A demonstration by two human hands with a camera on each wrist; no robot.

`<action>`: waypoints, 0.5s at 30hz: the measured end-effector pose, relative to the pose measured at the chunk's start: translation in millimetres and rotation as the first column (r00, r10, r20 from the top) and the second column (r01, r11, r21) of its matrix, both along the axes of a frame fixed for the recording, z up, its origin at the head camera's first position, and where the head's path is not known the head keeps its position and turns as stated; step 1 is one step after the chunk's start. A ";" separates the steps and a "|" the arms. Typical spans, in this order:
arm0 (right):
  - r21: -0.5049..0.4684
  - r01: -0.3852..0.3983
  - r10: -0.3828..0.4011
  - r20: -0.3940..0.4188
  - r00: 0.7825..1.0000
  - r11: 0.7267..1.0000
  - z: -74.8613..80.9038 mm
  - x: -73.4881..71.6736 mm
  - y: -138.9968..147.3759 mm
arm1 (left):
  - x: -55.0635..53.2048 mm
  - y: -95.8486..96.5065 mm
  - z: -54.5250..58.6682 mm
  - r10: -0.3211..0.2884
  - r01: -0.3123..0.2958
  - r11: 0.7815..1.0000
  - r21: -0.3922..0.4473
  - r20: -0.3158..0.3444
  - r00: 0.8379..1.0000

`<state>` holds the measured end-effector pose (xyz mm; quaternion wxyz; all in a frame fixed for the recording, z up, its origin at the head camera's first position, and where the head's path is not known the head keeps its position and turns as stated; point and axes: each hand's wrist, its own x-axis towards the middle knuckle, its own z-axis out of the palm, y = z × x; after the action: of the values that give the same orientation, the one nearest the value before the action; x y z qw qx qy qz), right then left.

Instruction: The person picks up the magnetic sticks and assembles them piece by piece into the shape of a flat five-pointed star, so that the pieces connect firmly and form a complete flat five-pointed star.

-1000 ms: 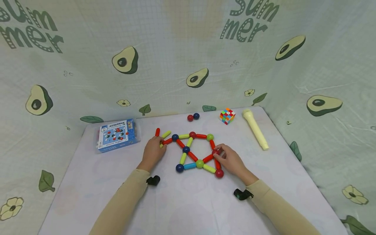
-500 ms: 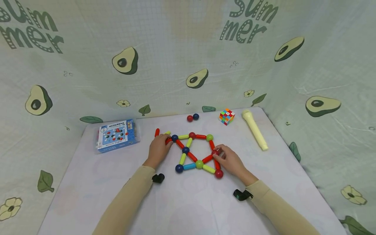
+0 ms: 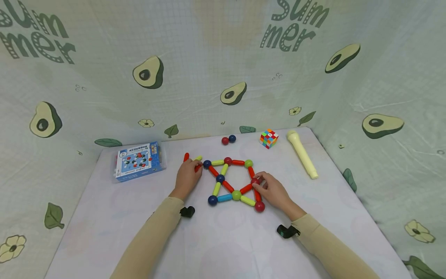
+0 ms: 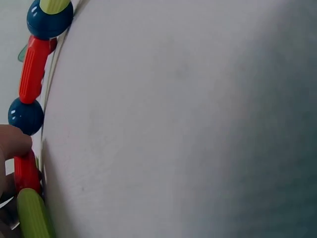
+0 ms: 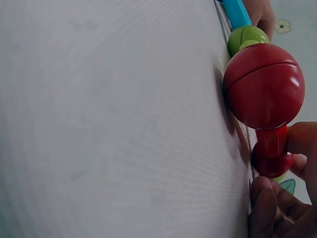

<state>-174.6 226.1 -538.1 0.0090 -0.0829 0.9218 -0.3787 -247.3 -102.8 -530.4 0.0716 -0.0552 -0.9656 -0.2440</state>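
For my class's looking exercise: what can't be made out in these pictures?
Left wrist: whether the held red rod meets the blue ball; the left hand covers that spot.
Left wrist: lower end of the green rod, cut off by the bottom edge.
Head: small print on the box, too small.

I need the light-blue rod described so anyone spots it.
On the white table, find the ball-and-rod frame. Along its near edge, the light-blue rod joins a dark-blue ball to a green ball. It is the only blue rod in view.
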 end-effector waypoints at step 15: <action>0.020 0.010 -0.011 0.024 1.000 1.000 4.7 -1.0 7.0 | 5.2 3.2 3.9 -0.032 0.034 0.999 -0.038 0.053 0.998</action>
<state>-175.7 233.1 -533.4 0.0191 -0.0733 0.9257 -0.3706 -242.1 -99.6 -526.5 0.0410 -0.0659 -0.9707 -0.2276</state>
